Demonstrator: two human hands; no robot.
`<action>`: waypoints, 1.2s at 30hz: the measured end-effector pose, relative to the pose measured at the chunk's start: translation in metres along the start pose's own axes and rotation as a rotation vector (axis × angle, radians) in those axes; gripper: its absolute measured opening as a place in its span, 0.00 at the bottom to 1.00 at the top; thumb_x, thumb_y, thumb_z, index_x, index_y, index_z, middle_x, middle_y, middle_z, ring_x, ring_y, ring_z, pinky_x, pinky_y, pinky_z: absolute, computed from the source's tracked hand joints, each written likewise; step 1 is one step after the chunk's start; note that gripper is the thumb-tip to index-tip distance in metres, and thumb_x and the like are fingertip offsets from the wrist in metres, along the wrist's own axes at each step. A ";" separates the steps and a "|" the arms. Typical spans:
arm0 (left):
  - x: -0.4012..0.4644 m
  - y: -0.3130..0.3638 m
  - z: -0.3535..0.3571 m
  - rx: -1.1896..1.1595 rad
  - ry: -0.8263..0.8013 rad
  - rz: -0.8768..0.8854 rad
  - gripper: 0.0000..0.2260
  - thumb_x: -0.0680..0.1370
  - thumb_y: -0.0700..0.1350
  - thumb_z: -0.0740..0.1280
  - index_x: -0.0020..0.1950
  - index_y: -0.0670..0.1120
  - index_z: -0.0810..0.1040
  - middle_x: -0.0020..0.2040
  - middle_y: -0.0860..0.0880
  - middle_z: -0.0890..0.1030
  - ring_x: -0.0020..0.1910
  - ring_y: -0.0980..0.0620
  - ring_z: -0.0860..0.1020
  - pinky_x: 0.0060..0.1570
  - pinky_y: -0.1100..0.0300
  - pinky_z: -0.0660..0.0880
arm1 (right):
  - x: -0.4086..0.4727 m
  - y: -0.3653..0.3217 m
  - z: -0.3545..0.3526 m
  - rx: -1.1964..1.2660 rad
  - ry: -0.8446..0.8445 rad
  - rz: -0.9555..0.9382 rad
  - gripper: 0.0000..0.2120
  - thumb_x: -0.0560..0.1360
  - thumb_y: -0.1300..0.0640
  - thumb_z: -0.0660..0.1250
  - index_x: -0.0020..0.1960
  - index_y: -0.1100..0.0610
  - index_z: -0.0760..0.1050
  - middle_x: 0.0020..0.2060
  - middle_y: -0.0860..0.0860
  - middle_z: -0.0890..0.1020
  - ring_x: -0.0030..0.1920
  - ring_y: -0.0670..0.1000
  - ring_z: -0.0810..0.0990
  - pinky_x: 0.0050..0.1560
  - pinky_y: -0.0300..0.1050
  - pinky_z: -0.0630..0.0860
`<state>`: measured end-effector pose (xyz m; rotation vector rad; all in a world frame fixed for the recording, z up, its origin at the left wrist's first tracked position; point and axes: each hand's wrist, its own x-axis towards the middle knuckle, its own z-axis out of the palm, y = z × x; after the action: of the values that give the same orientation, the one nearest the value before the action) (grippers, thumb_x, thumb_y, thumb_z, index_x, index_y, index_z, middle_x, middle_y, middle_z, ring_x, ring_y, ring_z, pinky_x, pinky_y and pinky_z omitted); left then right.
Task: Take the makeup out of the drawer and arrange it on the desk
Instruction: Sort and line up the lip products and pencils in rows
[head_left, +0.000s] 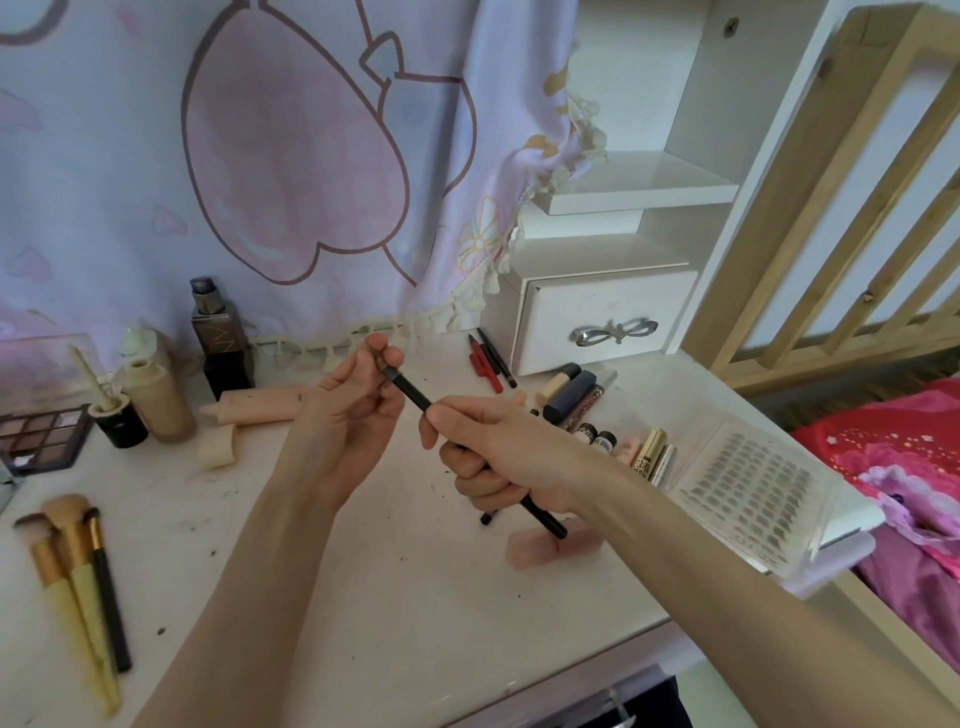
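black pencil held over the desk in both hands

the right hand was curled around the lower part of a black makeup pencil, which slanted up and to the left above the white desk. the left hand pinched the pencil's upper tip between thumb and fingertips. a second dark stick seemed to poke out beneath the right hand, though how it was held could not be told.

other makeup lay spread on the desk. at the left edge sat an eyeshadow palette, and in front of it three brushes lay side by side. behind the left hand stood a beige foundation bottle and a dark square bottle, with a pale pink tube lying on its side near them. red and black pencils rested just beside the small white drawer, which was closed and carried a silver bow handle. to the right of the hands a cluster of tubes and lipsticks lay together, next to a clear tray of false lashes. a pink flat piece lay under the right wrist.
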<state>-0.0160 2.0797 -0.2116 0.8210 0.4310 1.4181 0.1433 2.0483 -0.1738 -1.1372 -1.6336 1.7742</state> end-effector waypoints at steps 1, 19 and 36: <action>0.001 -0.001 0.000 -0.008 0.018 -0.008 0.12 0.75 0.44 0.60 0.40 0.50 0.83 0.37 0.54 0.78 0.34 0.60 0.74 0.35 0.71 0.71 | 0.001 0.001 0.002 -0.031 0.037 -0.009 0.13 0.82 0.54 0.53 0.41 0.56 0.67 0.22 0.45 0.59 0.19 0.42 0.54 0.19 0.31 0.53; 0.007 0.003 -0.012 -0.018 0.214 -0.051 0.04 0.71 0.48 0.65 0.42 0.48 0.76 0.35 0.55 0.78 0.26 0.60 0.68 0.27 0.71 0.67 | -0.004 0.012 0.003 -0.826 0.368 -0.183 0.11 0.80 0.50 0.57 0.46 0.57 0.72 0.30 0.47 0.71 0.36 0.47 0.70 0.39 0.40 0.68; 0.007 -0.018 -0.018 0.895 0.527 -0.013 0.07 0.74 0.43 0.69 0.50 0.43 0.75 0.35 0.47 0.81 0.34 0.52 0.79 0.41 0.59 0.78 | 0.068 -0.007 -0.049 -0.844 0.673 0.058 0.15 0.71 0.65 0.63 0.56 0.64 0.78 0.49 0.59 0.82 0.51 0.58 0.79 0.50 0.47 0.77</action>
<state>-0.0152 2.0915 -0.2357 1.1246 1.5424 1.4087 0.1450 2.1320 -0.1820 -1.8746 -1.9020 0.5260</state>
